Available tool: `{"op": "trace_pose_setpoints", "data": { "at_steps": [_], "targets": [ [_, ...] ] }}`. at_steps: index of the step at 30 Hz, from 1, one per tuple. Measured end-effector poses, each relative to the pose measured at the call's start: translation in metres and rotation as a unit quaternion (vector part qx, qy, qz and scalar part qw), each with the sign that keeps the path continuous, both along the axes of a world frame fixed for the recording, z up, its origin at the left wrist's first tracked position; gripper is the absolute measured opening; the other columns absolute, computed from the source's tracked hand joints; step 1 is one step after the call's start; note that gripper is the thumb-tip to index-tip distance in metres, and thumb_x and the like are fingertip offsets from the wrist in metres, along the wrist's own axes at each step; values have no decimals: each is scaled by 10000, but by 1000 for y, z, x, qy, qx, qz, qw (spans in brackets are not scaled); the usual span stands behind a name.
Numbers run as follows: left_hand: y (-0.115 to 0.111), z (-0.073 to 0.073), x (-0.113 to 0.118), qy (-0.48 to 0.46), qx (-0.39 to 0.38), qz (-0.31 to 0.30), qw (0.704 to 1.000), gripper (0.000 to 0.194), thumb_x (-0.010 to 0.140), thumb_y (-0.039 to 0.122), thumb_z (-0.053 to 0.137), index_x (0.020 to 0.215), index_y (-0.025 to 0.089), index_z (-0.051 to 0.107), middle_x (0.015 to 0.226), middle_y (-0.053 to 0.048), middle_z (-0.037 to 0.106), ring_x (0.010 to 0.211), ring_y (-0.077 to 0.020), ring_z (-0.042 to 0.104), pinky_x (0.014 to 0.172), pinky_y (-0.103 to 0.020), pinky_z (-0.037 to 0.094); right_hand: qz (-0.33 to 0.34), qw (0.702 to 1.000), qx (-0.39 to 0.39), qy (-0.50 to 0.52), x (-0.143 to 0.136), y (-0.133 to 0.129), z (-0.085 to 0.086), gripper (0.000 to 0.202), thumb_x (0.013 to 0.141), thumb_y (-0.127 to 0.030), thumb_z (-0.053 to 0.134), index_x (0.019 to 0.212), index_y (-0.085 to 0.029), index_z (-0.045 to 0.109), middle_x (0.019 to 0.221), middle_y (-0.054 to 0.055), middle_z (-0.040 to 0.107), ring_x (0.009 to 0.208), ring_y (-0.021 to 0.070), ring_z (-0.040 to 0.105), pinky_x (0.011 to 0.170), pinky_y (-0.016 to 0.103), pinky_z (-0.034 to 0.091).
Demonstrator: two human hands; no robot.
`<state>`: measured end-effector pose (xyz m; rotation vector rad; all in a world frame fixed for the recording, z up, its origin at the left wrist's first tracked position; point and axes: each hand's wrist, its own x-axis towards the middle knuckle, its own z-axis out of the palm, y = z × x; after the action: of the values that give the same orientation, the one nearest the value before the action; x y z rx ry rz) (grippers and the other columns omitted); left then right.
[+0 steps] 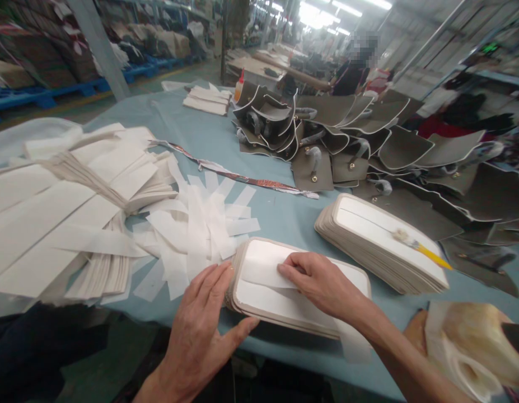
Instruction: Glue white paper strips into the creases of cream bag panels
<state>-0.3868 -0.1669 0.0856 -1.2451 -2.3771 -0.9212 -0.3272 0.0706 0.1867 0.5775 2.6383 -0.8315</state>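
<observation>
Stack of white-topped panels [280, 308] sits right by the near edge of the tabletop [278, 218], and we've got our left hand [204, 313] unclenched, fingers and thumb spread against its left end. Our right hand [320, 277] has fingers curled down on a thin white strip [261, 270] on top, but we can't tell if it's pinched or just pressed.
</observation>
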Motion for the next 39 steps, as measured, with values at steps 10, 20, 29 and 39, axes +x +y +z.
{"op": "trace_pose_setpoints", "data": {
  "at_steps": [10,20,29,39],
  "targets": [
    [16,3,5,55,-54,-46,996,921,916,709,571,1561,84,366,1554,-182,531,1480,-392,397,1121,-499,417,0,1000,19,5,1,-5,-2,333,1002,-369,507,728,-203,597,737,21,641,701,181,526,640,312,278],
    [24,-9,6,98,-95,-34,990,901,883,723,592,1501,78,472,1541,-175,554,1424,-443,458,1090,-532,402,-30,999,21,10,11,10,10,213,945,-323,617,820,-200,738,803,27,725,725,183,587,652,295,340],
    [27,-5,-1,143,-93,-50,984,859,998,695,340,1620,104,287,1531,-185,560,1361,-456,521,1003,-546,452,-86,992,-65,59,72,65,8,293,919,-413,611,766,-173,681,705,-3,627,642,136,504,576,262,314],
    [27,-4,-4,124,-128,-71,981,897,970,737,370,1635,144,265,1580,-181,504,1403,-455,501,1085,-577,441,-153,981,51,111,106,84,-19,206,933,-354,707,789,-207,720,807,0,730,759,166,610,690,275,341]
  ]
}}
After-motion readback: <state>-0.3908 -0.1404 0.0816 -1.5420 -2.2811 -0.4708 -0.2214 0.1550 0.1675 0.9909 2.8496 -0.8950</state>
